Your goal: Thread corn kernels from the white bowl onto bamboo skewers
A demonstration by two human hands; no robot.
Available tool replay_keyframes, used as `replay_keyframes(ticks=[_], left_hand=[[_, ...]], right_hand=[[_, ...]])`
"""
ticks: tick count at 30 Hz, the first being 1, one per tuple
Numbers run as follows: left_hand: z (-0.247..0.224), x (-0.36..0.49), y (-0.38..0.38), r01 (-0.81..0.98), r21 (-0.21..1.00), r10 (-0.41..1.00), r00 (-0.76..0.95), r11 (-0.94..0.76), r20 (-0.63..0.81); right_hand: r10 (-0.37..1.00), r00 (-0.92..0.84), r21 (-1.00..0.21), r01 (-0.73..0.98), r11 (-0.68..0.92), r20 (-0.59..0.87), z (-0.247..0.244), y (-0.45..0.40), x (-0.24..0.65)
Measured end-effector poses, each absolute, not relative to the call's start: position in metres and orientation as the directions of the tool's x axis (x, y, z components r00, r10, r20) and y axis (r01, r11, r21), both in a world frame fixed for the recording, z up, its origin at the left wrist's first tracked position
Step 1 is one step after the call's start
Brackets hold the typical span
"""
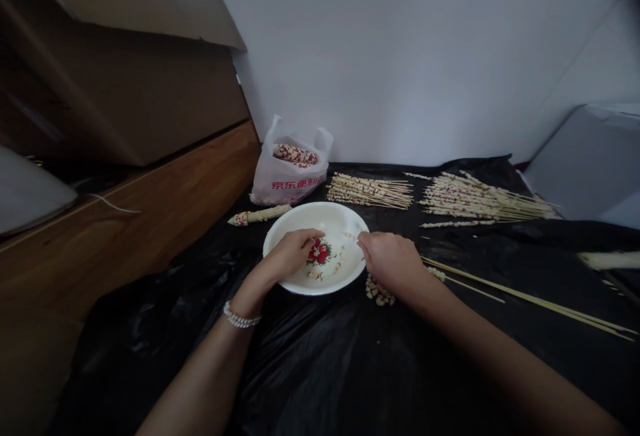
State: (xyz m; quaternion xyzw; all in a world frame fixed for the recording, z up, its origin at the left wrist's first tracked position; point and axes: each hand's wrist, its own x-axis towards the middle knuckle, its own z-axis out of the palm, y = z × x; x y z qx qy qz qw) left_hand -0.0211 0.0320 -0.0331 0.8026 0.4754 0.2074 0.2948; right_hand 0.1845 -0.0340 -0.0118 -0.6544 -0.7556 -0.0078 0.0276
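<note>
My right hand [393, 259] is closed round a thin skewer [350, 236], whose tip with a few pale pieces on it points left over the bowl. The rest of that skewer is hidden by the hand. Over the left side of the white bowl [280, 276], my left hand [290, 253] has its thumb and forefinger drawn together; whatever they hold is too small to make out. Pale corn kernels [340, 259] lie loose in the bowl, around a red flower print. Beneath my right hand is a cluster of kernels [379, 291], partly covered.
Behind the bowl stands a white plastic bag [285, 189] with red-and-white corn cobs [295, 154]. A partly stripped cob [260, 215] lies left. Two bundles of kernel-covered skewers [370, 191] [470, 197] and bare sticks [530, 294] rest on black plastic sheeting [320, 369]. A cardboard box [165, 96] stands left.
</note>
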Motion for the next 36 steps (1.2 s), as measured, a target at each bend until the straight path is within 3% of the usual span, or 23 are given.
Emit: replay_keyframes(ticks=[2, 5, 7, 9, 11, 13, 15, 19, 23, 27, 31, 36], left_hand=[[-0.034, -0.020, 0.030, 0.643, 0.664, 0.860, 0.510, -0.381, -0.001], [-0.032, -0.017, 0.028, 0.540, 0.802, 0.785, 0.599, -0.255, -0.154], [-0.031, -0.014, 0.026, 0.475, 0.857, 0.763, 0.624, -0.201, -0.167], [-0.031, -0.012, 0.024, 0.509, 0.802, 0.778, 0.621, -0.312, -0.092], [-0.033, -0.010, 0.022, 0.587, 0.646, 0.759, 0.651, -0.489, -0.018], [-0.036, -0.007, 0.019, 0.600, 0.509, 0.692, 0.722, -0.617, -0.012], [-0.039, -0.005, 0.015, 0.574, 0.459, 0.629, 0.776, -0.678, -0.042], [-0.035, 0.001, 0.009, 0.553, 0.456, 0.607, 0.794, -0.698, -0.034], [-0.025, -0.001, 0.007, 0.519, 0.559, 0.604, 0.796, -0.647, -0.041], [-0.020, -0.009, 0.012, 0.560, 0.662, 0.727, 0.686, -0.499, -0.032], [-0.024, -0.014, 0.018, 0.647, 0.547, 0.804, 0.589, -0.531, 0.084], [-0.028, -0.010, 0.016, 0.620, 0.493, 0.718, 0.696, -0.611, 0.014]], right_hand=[[0.988, -0.143, -0.028, 0.989, 0.145, 0.059, -0.012, -0.034, 0.185], [0.987, -0.142, -0.041, 0.989, 0.145, 0.069, -0.013, -0.033, 0.185], [0.987, -0.140, -0.053, 0.988, 0.145, 0.078, -0.014, -0.033, 0.185], [0.986, -0.138, -0.068, 0.987, 0.144, 0.089, -0.015, -0.032, 0.186], [0.985, -0.136, -0.085, 0.986, 0.145, 0.102, -0.017, -0.032, 0.186], [0.985, -0.132, -0.103, 0.984, 0.144, 0.115, -0.017, -0.032, 0.186], [0.984, -0.124, -0.120, 0.983, 0.139, 0.130, -0.018, -0.031, 0.186], [0.982, -0.113, -0.153, 0.979, 0.136, 0.149, -0.018, -0.031, 0.186], [0.981, -0.125, -0.182, 0.972, 0.151, 0.146, -0.019, -0.029, 0.188], [0.982, -0.131, -0.197, 0.968, 0.157, 0.135, -0.019, -0.029, 0.189], [0.984, -0.130, -0.193, 0.970, 0.151, 0.120, -0.017, -0.030, 0.188], [0.987, -0.131, -0.179, 0.973, 0.146, 0.094, -0.016, -0.030, 0.187]])
